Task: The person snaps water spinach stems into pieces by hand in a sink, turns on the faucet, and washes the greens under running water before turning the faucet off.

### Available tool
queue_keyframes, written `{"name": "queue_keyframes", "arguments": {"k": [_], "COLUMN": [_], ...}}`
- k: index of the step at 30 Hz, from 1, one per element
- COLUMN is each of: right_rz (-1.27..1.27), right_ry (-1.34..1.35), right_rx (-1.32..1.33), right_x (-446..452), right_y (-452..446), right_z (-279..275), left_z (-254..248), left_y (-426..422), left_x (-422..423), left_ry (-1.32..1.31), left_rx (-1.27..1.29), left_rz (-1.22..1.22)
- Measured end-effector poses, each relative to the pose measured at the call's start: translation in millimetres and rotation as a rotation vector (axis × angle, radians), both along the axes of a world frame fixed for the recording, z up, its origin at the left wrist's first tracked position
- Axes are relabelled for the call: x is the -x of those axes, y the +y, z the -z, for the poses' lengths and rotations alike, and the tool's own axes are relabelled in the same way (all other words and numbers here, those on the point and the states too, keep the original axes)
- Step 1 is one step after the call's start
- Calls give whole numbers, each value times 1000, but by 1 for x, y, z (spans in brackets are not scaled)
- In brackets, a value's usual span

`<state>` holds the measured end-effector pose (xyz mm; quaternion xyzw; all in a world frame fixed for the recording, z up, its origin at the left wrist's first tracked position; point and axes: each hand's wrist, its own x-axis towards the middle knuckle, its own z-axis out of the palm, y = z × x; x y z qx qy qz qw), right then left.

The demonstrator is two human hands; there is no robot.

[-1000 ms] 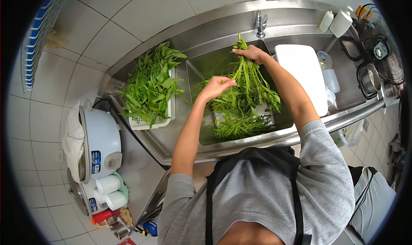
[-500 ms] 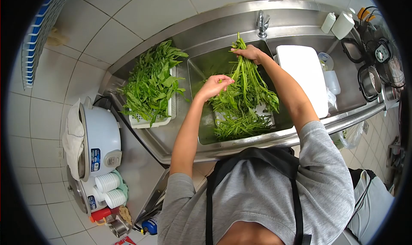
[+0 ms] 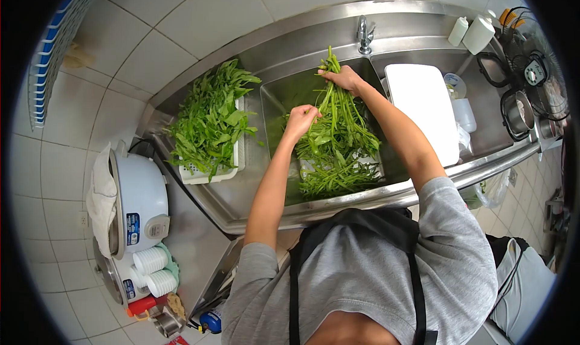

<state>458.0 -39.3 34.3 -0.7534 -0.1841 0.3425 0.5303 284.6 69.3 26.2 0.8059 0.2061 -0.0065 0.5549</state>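
Observation:
My right hand [image 3: 343,79] is closed round the stems of a bunch of long-stemmed leafy greens [image 3: 338,124], near their upper ends. The leaves hang down into the left sink basin [image 3: 275,94], over a white perforated basket [image 3: 308,165] mostly hidden beneath them. At the left side of the bunch is my left hand [image 3: 300,121], its fingertips pinched together beside the stems. Whatever lies between those fingertips is too small to make out. More leafy greens [image 3: 211,115] are heaped in a white basket [image 3: 208,177] on the steel counter to the left.
A chrome faucet [image 3: 364,35] stands behind the basin. To the right, a white board [image 3: 422,115] lies over the sink, with plastic containers [image 3: 464,112], white bottles [image 3: 478,34] and a pot [image 3: 518,114] beyond. A large rice cooker [image 3: 142,191] is at left.
My right hand and the bunch have shifted slightly left. The fingers of my left hand, partly spread before, are now drawn together beside the stems.

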Motion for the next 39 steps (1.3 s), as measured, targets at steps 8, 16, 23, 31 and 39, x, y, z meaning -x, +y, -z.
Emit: {"name": "queue_keyframes", "arguments": {"k": [8, 16, 23, 31, 39], "right_rz": [44, 134, 163, 314, 381], "right_ry": [62, -157, -28, 17, 42], "right_rx": [-103, -87, -80, 162, 161], "right_x": [3, 0, -18, -28, -34], "right_y": [-2, 3, -10, -6, 6], "right_z": [9, 18, 15, 14, 29], "left_z": [4, 34, 60, 15, 22], "left_y": [-13, 11, 31, -10, -12], "left_x": [-2, 0, 33, 32, 10], "left_ry": [-112, -129, -67, -45, 80], "left_rx": [21, 295, 110, -279, -290], "left_rz": [69, -482, -346, -3, 118]}}
